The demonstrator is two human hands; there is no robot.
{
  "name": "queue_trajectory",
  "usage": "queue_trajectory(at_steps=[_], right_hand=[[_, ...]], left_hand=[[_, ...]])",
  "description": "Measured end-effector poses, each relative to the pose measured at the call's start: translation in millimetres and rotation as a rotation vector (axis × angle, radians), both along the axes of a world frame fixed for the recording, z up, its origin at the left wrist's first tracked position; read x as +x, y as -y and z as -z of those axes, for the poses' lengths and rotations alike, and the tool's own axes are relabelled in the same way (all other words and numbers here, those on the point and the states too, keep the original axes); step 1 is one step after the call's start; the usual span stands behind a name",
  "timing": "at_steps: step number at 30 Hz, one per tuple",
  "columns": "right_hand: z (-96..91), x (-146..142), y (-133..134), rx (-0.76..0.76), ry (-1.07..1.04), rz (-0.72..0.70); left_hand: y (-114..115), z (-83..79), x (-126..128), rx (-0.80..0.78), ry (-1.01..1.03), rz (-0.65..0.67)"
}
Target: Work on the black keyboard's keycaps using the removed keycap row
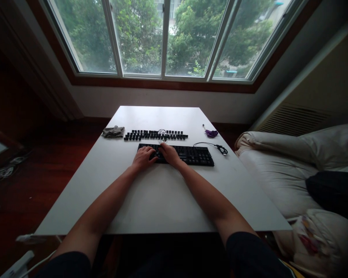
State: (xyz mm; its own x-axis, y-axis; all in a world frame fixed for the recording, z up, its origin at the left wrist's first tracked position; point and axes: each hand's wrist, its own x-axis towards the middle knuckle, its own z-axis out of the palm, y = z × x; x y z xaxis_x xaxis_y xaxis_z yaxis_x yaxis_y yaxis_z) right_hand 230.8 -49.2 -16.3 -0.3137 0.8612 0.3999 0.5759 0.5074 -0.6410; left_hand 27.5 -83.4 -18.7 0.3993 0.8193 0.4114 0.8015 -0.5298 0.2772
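A black computer keyboard [191,155] lies on the white table in front of me. My left hand [144,157] rests on its left end, fingers laid over it and thumb stretched out toward the right. Beside it, my right hand [168,153] is over the left-middle of the keyboard, its fingers drawn together near the far edge. What they hold, if anything, is too small to make out. A thin wire loop [162,141] shows just beyond those fingertips. Past the keyboard, loose black keycaps [156,135] stand in rows, with a small pale looped item [161,131] among them.
A crumpled grey cloth [113,132] lies left of the keycaps. At right are a purple cloth [211,133], a small white-tipped stick [203,126] and the keyboard's coiled cable [222,150]. A beige sofa [266,162] stands beside the white table [162,200].
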Motion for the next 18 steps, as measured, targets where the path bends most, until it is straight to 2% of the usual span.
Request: queue_trajectory(at_steps=[3, 11, 18], right_hand=[[1.1, -1, 8, 0.081, 0.033, -0.001], [6.8, 1, 8, 0.123, 0.056, -0.008], [15.1, 3, 1, 0.048, -0.061, 0.049]], left_hand=[[0, 0.8, 0, 0.007, 0.001, 0.012], [-2, 1.8, 0, 0.001, -0.009, 0.003], [-3, 2.4, 0, 0.013, -0.009, 0.002]])
